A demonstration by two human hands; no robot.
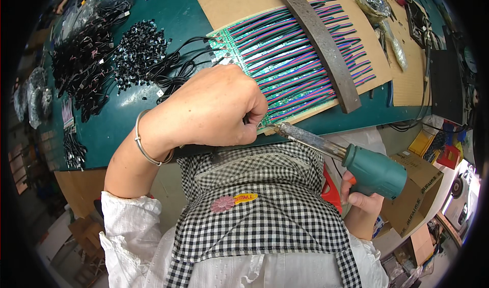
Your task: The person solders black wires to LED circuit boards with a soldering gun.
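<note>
My left hand [216,104] is closed in a pinch over the near left corner of a green circuit board panel [236,53]; whatever its fingertips hold is hidden. In my right hand [360,196] is a green-handled soldering gun [374,171], its tip at the panel's near edge beside my left fingers. Rows of red, blue, black and green wires [285,56] run across the panel. Lying over them is a dark, heavy bar [323,48]. Black cables [186,64] with stripped ends reach the panel's left edge.
Left on the green table [147,104] are a pile of small black connectors [140,51] and bundled black cables [84,59]. Under the panel lies a brown board [224,5]. At the far right stands a bag-lined container [368,2]. Cardboard boxes [415,186] stand below, right of my arm.
</note>
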